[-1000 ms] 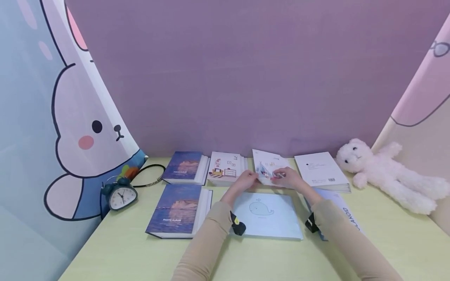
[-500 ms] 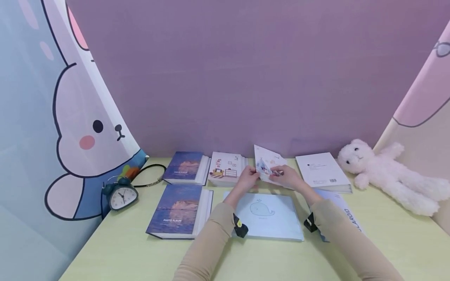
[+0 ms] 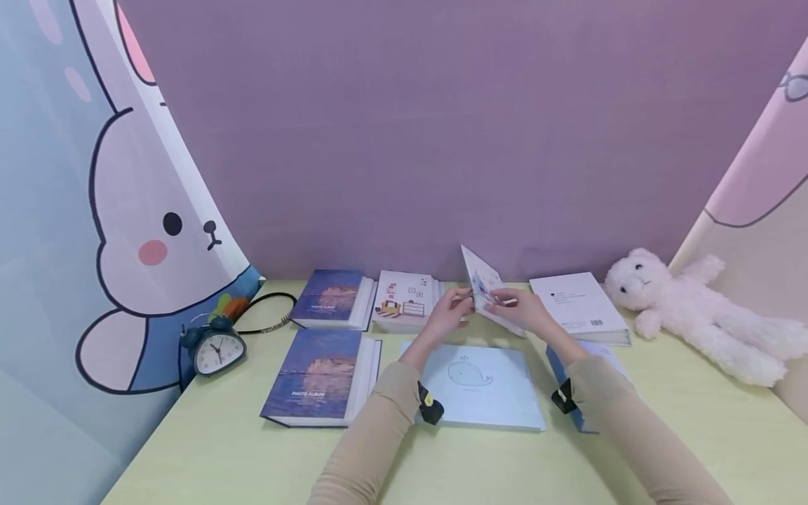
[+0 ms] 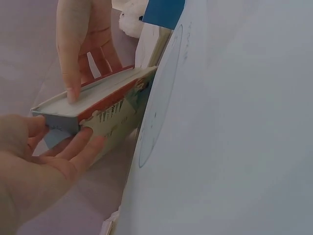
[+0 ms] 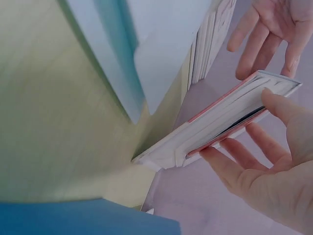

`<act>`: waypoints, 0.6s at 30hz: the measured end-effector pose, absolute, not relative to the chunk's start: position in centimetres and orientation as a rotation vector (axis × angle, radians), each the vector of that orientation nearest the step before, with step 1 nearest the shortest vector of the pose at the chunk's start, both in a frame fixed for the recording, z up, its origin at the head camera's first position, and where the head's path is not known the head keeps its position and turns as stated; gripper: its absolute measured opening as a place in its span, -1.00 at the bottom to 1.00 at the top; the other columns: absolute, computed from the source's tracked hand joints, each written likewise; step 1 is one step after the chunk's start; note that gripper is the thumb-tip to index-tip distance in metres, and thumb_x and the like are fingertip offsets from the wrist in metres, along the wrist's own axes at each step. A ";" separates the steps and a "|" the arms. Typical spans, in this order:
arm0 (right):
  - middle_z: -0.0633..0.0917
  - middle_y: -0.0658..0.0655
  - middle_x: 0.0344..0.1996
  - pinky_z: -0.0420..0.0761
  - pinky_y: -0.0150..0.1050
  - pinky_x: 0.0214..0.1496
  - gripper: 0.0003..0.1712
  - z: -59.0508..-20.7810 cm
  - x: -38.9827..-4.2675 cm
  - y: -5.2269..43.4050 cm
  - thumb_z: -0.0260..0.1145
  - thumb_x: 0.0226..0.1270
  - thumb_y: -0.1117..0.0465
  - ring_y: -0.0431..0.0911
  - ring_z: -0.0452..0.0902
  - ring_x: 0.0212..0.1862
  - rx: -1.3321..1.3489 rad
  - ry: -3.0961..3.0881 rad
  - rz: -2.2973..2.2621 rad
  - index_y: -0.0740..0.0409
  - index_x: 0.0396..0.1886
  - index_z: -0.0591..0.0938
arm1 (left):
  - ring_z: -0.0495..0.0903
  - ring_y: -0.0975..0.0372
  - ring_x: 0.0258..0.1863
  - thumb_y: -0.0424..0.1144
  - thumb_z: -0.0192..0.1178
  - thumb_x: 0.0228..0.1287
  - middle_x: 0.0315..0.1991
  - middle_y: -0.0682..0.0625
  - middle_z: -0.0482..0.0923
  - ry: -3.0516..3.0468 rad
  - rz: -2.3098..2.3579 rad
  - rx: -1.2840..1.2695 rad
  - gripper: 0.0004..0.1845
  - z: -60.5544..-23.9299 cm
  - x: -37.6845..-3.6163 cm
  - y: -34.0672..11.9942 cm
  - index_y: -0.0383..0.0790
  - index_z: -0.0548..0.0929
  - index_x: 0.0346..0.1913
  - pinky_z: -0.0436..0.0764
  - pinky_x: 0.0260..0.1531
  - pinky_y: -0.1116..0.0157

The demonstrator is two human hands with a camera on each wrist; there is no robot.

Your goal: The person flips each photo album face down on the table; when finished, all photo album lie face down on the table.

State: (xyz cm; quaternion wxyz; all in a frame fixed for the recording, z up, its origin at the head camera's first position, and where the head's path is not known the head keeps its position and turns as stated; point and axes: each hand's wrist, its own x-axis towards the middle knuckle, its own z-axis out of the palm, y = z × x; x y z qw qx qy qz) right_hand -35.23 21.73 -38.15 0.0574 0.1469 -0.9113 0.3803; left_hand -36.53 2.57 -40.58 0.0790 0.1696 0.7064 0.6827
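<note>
A photo album (image 3: 481, 276) with a pale illustrated cover stands tilted up off the table at the back middle. My left hand (image 3: 445, 317) holds it by the left end; in the left wrist view, the left hand (image 4: 46, 169) has its thumb and fingers about the grey-blue spine. At its right side my right hand (image 3: 529, 313) grips it. In the right wrist view, the right hand (image 5: 274, 161) lays its thumb on the page edges while its fingers support the cover of the album (image 5: 220, 120). The pages have a reddish border.
A whale-cover album (image 3: 481, 400) lies below my hands. Leftward are a white illustrated album (image 3: 404, 298) and two blue photo albums (image 3: 325, 375). A white book (image 3: 577, 305), a blue album (image 3: 571, 393) partly under my right sleeve, and a plush toy (image 3: 694, 315) are rightward. An alarm clock (image 3: 217, 349) stands far left.
The illustrated album has been tilted up and turned more edge-on, its top rising. My left hand has shifted slightly right and up with it; both hands stay at the album.
</note>
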 end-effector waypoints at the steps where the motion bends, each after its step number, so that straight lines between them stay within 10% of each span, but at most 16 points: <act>1: 0.50 0.36 0.17 0.56 0.01 0.10 -0.41 -38.1 -35.2 21.8 0.28 0.28 0.03 0.25 0.54 0.06 0.446 -2.760 1.162 0.31 0.20 0.48 | 0.50 -0.02 0.15 -0.19 -0.05 0.45 0.27 -0.15 0.39 2.105 2.054 0.511 -0.65 -40.5 -36.5 2.6 -0.18 0.38 0.22 0.52 0.10 0.00; 18: 0.56 0.42 0.07 0.62 -0.03 -0.02 -0.38 -37.6 -35.4 20.4 0.30 0.26 0.00 0.23 0.58 0.01 0.441 -2.632 1.156 0.44 0.10 0.52 | 0.47 0.02 0.18 -0.17 -0.03 0.44 0.26 -0.12 0.32 2.108 2.083 0.549 -0.58 -40.4 -36.6 2.8 -0.03 0.37 0.31 0.53 0.10 0.03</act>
